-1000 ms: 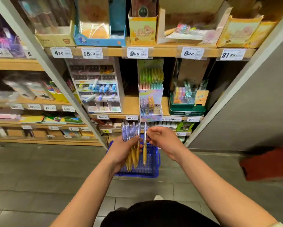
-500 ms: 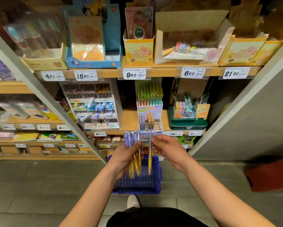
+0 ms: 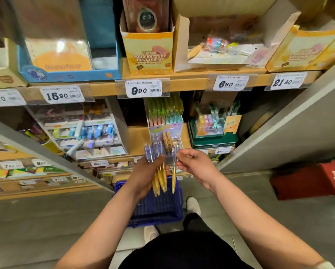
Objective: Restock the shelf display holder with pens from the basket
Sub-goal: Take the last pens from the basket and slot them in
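while the left hand [image 3: 143, 171] grips a bunch of pens [image 3: 160, 180] above the basket [image 3: 159, 210], the right hand [image 3: 193, 166] pinches one pen [image 3: 173, 177].

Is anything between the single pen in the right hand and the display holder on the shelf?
Nothing visible. The right hand pinches the pen close below the display holder; the bundle in the left hand sits beside it, not between them.
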The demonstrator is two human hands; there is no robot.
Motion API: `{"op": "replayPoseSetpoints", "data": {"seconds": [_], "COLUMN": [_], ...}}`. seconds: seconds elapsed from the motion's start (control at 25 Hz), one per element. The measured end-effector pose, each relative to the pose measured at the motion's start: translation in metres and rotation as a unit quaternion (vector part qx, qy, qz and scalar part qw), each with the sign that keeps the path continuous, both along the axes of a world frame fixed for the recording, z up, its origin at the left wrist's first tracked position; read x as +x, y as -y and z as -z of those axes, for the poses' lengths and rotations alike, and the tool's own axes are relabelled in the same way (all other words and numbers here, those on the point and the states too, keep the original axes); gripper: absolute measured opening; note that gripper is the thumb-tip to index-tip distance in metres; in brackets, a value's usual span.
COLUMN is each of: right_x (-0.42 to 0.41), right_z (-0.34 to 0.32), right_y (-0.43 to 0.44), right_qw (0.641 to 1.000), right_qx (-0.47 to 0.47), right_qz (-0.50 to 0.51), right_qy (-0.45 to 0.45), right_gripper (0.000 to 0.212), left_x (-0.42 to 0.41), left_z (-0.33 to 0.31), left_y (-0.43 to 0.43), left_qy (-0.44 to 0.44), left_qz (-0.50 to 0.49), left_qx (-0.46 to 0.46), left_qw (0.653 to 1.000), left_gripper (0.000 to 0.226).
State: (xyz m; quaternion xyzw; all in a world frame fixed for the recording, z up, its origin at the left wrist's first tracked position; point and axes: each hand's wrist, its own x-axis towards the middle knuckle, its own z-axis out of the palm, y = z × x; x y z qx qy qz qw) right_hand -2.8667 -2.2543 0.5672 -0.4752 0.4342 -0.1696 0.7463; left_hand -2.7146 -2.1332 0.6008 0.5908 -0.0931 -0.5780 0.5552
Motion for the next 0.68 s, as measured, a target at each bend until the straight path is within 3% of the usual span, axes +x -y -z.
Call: {"op": "replayPoseSetpoints", "data": {"seconds": [0.28, 0.68], "right_x": [-0.001, 0.047], "right_z": [0.021, 0.058], "right_y": [0.09, 0.107], "right_qw": [0.977, 0.916], "right_qx": [-0.152, -0.347], "right_qz": [0.092, 0.044], "right_qy": [-0.118, -0.195], "right_gripper": [0.005, 0.008], "left_x": [0.0, -0.005], "left_z": [0.007, 0.019], "left_y": [0.036, 0.053], "left_qy": [-0.038, -0.061], "left_qz": [-0.077, -0.131], "left_qx": [0.03, 0.05], "left_qw": [0.996, 0.988], "left_gripper": [0.019, 0.022]}}
